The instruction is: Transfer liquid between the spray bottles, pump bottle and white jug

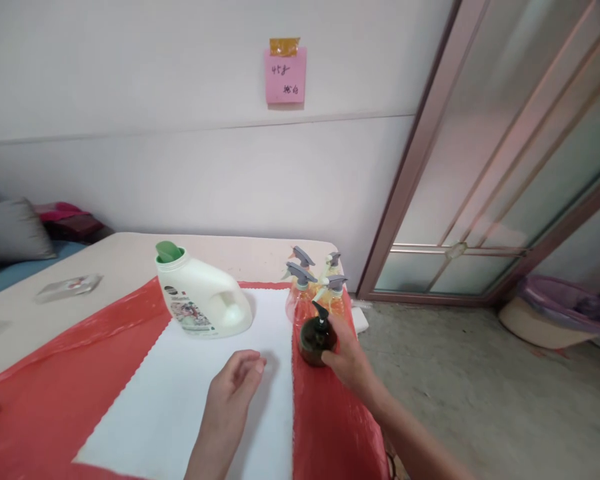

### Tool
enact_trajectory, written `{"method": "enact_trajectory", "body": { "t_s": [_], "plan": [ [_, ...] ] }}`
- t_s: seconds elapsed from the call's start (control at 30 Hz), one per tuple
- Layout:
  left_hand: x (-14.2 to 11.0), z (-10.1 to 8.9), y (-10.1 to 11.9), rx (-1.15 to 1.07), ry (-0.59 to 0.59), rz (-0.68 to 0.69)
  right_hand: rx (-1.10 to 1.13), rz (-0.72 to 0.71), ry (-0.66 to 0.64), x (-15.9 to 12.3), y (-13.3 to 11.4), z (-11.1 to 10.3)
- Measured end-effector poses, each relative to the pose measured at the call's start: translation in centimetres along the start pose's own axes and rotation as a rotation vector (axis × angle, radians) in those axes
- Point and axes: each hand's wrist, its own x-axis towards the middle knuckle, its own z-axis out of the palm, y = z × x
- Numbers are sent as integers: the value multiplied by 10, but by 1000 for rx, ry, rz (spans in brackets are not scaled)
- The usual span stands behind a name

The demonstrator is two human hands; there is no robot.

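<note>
A dark green pump bottle (311, 341) with a black pump head stands upright on the red cloth, right of the white sheet. My right hand (347, 353) grips it from the right side, thumb at the front; some fingers are hidden behind it. Over the white sheet (170, 400), my left hand (234, 387) is loosely curled, thumb close to the fingertips, nothing visible in it. Ahead of it stands a cream plastic jug (215, 293) with a green scoop or cap (169, 251) in its mouth. Several spray bottles (300, 300) with grey trigger heads cluster just behind the pump bottle.
Red cloth (105, 347) covers part of the pale table (130, 257). A clear packet (69, 288) lies at left, near a grey cushion (15, 230). The wall carries a pink note (285, 77). A lined tub (535, 327) sits on the floor by the glass door (460, 167).
</note>
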Motion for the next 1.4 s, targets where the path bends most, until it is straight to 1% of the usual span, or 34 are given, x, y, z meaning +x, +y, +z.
{"method": "enact_trajectory", "body": {
  "t_s": [0.13,0.27,0.47,0.57,0.67,0.77,0.83,0.9,0.97,1.03,1.07,1.1,1.13,1.17,1.2,1.23,1.27,1.33,1.4],
  "plan": [
    [3,-7,-5,103,-75,25,-89,57,88,-3,-6,-2],
    [4,-9,-6,144,-83,37,-148,78,130,-1,-9,2],
    [3,-8,-6,233,-78,62,-168,99,177,11,-8,9],
    [0,-6,-3,259,-97,60,-155,84,176,13,-8,11],
    [-3,-5,1,296,-118,67,-126,40,143,15,-8,11],
    [-4,-4,2,330,-131,84,-100,-5,98,16,-9,7],
    [-4,-5,0,344,-137,96,-87,-18,91,15,-11,4],
    [-4,-5,-3,367,-139,109,-80,-20,131,10,-16,-1],
    [-4,-5,-8,423,-147,124,-72,-29,220,1,-24,-5],
    [-6,-4,-12,543,-196,120,-80,-108,302,-12,-33,-6],
    [-7,-3,-13,627,-242,112,-130,-173,285,-18,-38,-5],
    [-8,-2,-15,720,-298,103,-211,-244,209,-25,-42,-2],
    [-9,0,-16,815,-358,93,-308,-308,85,-31,-45,3],
    [-9,3,-17,901,-416,86,-407,-354,-67,-36,-48,9],
    [-10,5,-18,970,-472,84,-491,-376,-223,-41,-49,16],
    [-10,7,-19,1020,-520,82,-549,-373,-358,-44,-49,23],
    [-10,9,-20,1056,-560,77,-584,-362,-460,-48,-48,30],
    [-12,13,-22,1100,-620,68,-643,-324,-601,-52,-45,40],
    [-14,16,-24,1135,-647,69,-718,-276,-712,-54,-42,46]
  ]
}}
